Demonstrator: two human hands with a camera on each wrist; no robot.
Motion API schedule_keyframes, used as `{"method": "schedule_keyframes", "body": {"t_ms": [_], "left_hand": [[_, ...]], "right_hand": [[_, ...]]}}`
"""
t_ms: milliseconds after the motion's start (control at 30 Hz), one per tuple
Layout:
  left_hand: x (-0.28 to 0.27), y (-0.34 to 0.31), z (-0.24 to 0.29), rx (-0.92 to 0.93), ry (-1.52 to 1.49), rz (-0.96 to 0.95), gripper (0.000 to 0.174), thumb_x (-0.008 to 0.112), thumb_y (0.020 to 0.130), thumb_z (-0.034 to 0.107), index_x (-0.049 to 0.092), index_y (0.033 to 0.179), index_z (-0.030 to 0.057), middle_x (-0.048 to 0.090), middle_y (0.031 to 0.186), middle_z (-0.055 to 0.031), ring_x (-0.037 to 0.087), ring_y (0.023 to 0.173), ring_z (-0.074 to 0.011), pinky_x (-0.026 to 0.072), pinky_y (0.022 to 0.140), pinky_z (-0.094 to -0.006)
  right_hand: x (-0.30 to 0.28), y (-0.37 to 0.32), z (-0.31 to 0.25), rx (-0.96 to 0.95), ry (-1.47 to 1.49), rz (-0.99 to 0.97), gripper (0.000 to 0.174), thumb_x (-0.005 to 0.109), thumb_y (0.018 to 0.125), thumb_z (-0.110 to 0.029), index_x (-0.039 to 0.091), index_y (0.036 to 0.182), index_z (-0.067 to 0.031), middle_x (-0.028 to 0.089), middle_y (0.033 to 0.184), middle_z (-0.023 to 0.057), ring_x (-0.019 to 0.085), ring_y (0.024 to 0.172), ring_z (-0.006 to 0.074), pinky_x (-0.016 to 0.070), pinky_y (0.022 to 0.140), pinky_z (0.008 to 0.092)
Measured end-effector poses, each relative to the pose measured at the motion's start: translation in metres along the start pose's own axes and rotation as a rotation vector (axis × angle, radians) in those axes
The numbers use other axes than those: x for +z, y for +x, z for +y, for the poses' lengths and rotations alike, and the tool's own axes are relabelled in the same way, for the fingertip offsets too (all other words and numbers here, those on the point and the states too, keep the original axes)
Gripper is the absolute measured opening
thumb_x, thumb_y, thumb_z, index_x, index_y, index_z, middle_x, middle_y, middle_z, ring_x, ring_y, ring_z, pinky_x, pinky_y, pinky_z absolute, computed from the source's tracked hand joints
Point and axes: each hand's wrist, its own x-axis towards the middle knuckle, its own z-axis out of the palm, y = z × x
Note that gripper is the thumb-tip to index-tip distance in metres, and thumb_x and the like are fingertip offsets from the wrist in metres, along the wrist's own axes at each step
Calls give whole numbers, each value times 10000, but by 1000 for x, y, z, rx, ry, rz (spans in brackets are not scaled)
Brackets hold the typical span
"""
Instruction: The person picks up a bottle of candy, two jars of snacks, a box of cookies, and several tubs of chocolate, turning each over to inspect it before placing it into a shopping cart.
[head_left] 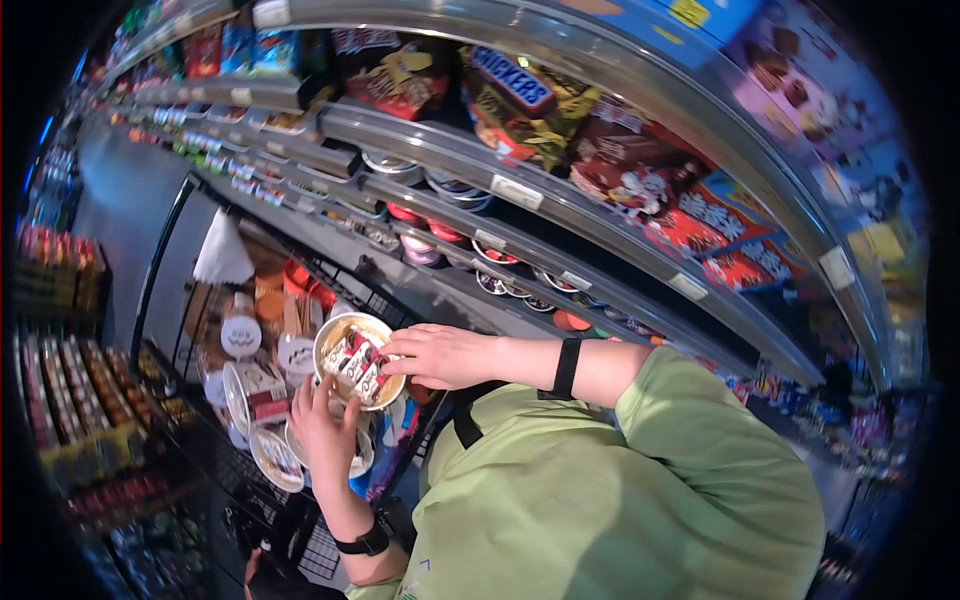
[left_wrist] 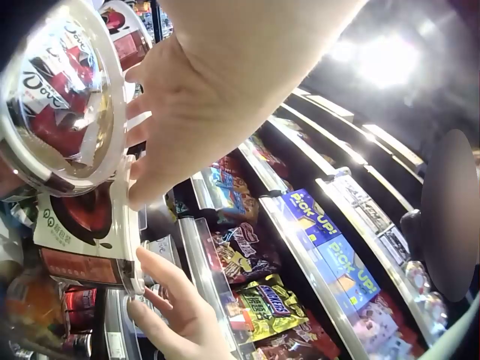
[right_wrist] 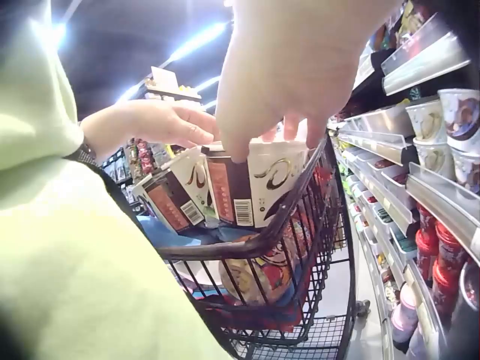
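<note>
A white tub [head_left: 352, 360] of Dove-wrapped chocolates sits over the cart, its contents facing up. My right hand [head_left: 445, 357] holds it at the rim, fingers over the top edge; the right wrist view shows this hand [right_wrist: 289, 82] reaching down onto a tub [right_wrist: 262, 184] with a barcode. My left hand [head_left: 322, 430] is beside the tub's near left rim, its fingers spread and fairly straight, fingertips right at the edge. Close to it, in the left wrist view, a tub [left_wrist: 64, 97] shows Dove chocolates through its clear top. Similar tubs [head_left: 275, 460] lie below my left hand.
The black wire shopping cart [right_wrist: 259, 244] carries several tubs, bags and white-lidded containers [head_left: 240, 337]. Along the right runs a shelf unit [head_left: 600, 215] with snack bags and a Snickers bag [head_left: 515, 90]. More stocked racks [head_left: 85, 400] stand at the left.
</note>
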Motion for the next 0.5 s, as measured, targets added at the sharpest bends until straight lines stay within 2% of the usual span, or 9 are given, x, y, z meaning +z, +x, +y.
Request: {"method": "schedule_keyframes", "body": {"t_ms": [100,167,200,267,300,400,433,500], "left_hand": [[-8,6,4,18,96,-4,507,699,803,309,569,1249,106,446,1377,-206,366,1302,-377,254,1069,-545],[-20,15,10,72,99,-13,505,682,823,323,562,1258,97,435,1385,-216,368,1301,-386,257,1068,-538],[-29,21,18,148,7,-24,514,685,823,321,557,1264,90,435,1384,-218,380,1291,-391,265,1067,-526],[-50,34,38,307,-135,-51,530,692,823,294,542,1278,69,448,1372,-227,427,1247,-403,311,1053,-480],[-56,43,47,322,-129,-46,530,692,823,294,542,1278,69,448,1372,-227,427,1247,-403,311,1053,-480],[-64,76,63,575,-264,-169,508,685,832,268,543,1273,59,490,1337,-225,474,1207,-399,375,1010,-445],[-67,85,72,585,-260,-225,490,675,841,183,529,1284,31,471,1367,-209,480,1240,-348,382,1016,-389],[-58,113,78,697,-201,-220,491,651,861,198,511,1302,33,509,1327,-211,508,1210,-335,399,999,-375]], "right_hand": [[-13,-20,0,97,19,43,339,646,799,-137,579,1131,-104,537,1207,107,491,1174,286,417,970,417],[-5,-38,13,261,81,129,271,619,831,-153,600,1093,-87,567,1142,101,518,1125,290,433,950,408],[-3,-47,20,290,74,172,237,593,851,-164,610,1068,-71,585,1097,98,536,1088,296,445,934,406],[-14,-64,16,459,98,203,245,583,856,-158,603,1083,-66,591,1089,109,548,1062,303,450,925,402],[-19,-72,14,518,84,220,248,578,862,-158,600,1090,-64,592,1085,116,555,1050,308,455,918,402],[-17,-89,16,682,79,330,272,572,880,-182,584,1126,-65,600,1077,136,576,1035,328,472,897,412],[-17,-95,16,704,54,365,298,574,886,-191,569,1154,-62,604,1103,139,587,1033,328,478,889,415],[-16,-102,20,795,116,444,368,601,878,-178,523,1219,-63,608,1109,136,622,937,285,504,830,401]]}}
